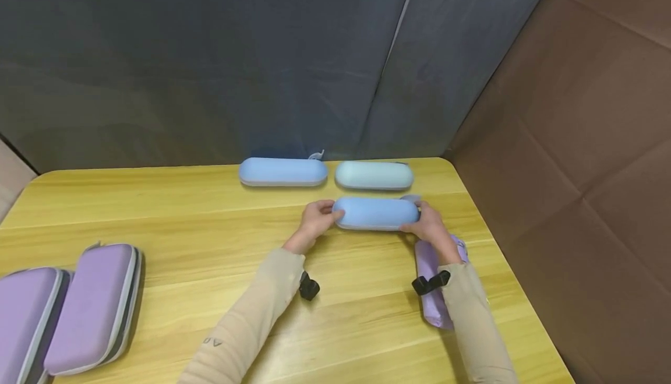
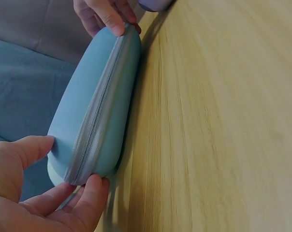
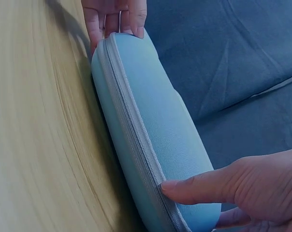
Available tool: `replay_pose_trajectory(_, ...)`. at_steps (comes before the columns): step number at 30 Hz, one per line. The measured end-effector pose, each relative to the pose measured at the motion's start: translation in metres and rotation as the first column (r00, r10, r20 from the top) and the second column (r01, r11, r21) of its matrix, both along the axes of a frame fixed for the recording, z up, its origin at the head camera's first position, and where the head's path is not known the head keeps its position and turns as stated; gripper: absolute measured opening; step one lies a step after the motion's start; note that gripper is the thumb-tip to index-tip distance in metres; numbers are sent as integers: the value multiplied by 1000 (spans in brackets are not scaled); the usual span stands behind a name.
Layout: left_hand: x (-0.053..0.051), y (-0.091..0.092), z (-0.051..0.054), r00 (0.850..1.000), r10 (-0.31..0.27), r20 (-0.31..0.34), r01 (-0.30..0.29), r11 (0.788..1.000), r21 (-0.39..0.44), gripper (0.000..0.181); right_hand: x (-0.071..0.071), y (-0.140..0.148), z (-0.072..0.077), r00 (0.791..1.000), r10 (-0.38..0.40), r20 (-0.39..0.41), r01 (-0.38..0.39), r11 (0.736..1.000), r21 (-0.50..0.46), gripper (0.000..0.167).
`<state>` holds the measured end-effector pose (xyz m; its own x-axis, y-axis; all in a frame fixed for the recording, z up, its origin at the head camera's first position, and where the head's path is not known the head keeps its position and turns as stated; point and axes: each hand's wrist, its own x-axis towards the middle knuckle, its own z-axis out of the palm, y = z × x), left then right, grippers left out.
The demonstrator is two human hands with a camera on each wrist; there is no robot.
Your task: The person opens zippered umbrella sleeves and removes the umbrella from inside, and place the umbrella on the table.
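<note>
A long, rounded blue zippered case [image 1: 374, 214] lies crosswise near the back of the table, with a small loop at its right end. My left hand [image 1: 315, 219] grips its left end, thumb over the top edge and fingertips low on the end. At the opposite end my right hand [image 1: 431, 225] holds it, the thumb [image 3: 199, 187] on the front side by the zipper. In the left wrist view the grey zipper [image 2: 97, 108] is closed along its visible length. Some right-hand fingers are hidden behind the case.
Just behind stand a second blue case [image 1: 283, 172] and a mint-green case [image 1: 374, 175], side by side at the back edge. A purple pouch [image 1: 432, 291] lies partly under my right forearm. Two purple zippered cases [image 1: 94, 308] sit at the left. Dark cloth [image 1: 209, 63] hangs behind the table.
</note>
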<state>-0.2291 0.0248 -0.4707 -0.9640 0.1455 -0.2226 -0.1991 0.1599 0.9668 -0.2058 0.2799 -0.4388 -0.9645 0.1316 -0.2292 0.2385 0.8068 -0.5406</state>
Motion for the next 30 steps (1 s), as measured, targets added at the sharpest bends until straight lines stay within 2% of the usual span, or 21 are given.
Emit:
replay_pose_trajectory(6, 5, -16, -1, 1000, -6, 3, 6, 999, -33, 50, 5, -9, -3, 998, 36, -48, -37, 999, -6, 75)
replay_pose_trajectory(13, 18, -51, 4, 1000, -15, 13, 15, 999, -45, 49, 15, -35, -4, 993, 86, -78, -87, 996, -16, 73)
replay_pose_trajectory(21, 41, -101, 6, 999, -32, 38, 33, 999, -43, 52, 27, -75, -7, 980, 152, -125, -160, 985, -57, 68)
replay_pose_trajectory(30, 69, -158, 6, 998, -42, 54, 46, 997, -63, 57, 39, -114, -11, 958, 247, -147, -271, 946, -175, 65)
